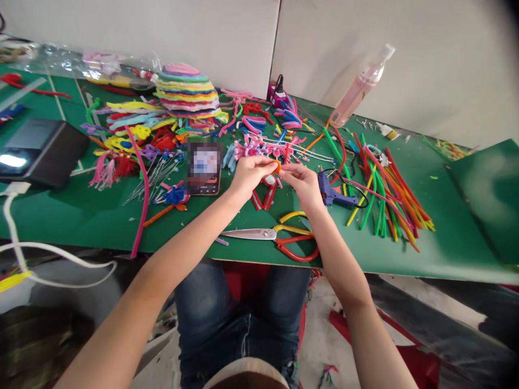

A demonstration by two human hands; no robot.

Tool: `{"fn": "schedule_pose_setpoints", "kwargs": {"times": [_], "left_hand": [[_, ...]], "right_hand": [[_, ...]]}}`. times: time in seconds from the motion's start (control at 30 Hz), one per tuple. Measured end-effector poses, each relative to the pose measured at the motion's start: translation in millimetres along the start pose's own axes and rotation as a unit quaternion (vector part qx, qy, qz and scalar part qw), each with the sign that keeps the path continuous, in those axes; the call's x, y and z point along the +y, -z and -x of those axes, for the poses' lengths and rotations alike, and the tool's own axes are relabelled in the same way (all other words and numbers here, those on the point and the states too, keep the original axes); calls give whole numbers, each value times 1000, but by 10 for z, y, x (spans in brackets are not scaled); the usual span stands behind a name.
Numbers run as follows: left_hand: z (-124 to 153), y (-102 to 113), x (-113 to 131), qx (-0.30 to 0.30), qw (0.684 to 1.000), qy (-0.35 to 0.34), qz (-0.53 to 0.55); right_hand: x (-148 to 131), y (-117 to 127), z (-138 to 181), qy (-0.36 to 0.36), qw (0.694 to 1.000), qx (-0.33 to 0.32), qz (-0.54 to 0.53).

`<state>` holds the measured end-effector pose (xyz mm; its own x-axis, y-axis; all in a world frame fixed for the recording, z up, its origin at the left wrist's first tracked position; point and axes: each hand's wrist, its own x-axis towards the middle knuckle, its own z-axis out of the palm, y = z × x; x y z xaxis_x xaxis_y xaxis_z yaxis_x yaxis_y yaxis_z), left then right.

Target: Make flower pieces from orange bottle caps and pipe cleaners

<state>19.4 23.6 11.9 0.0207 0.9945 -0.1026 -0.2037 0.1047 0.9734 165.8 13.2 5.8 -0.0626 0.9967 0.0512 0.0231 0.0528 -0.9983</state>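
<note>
My left hand (252, 175) and my right hand (302, 182) meet above the table, each pinching a small orange fuzzy piece (278, 166), apparently pipe cleaner. Its exact shape is partly hidden by the fingers. Just below them lies a V-shaped red and grey item (265, 199) with a silvery round part. Scissors (259, 234) with yellow and red handles rest nearer the table edge, blades pointing left. A blue glue gun (336, 194) lies beside my right hand. Left of my left hand is a phone (208, 186) with a blurred screen.
Bundled pipe cleaners (381, 200) lie at right. A striped fuzzy hat-like dome (186, 92) sits over colourful pieces at back left. A pink-tinted bottle (359, 92) stands by the wall. A black box-shaped device (44, 151) with a white cable is at far left.
</note>
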Motion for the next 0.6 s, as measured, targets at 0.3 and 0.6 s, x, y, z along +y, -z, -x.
{"fn": "schedule_pose_setpoints", "kwargs": {"times": [0.3,0.6], "left_hand": [[6,17,18,-24,999,47,14],[18,9,-22,-86,996,4,-2]], "right_hand": [[7,5,-9,42,994,-7,96],[23,-25,-6,76,991,3,113]]}}
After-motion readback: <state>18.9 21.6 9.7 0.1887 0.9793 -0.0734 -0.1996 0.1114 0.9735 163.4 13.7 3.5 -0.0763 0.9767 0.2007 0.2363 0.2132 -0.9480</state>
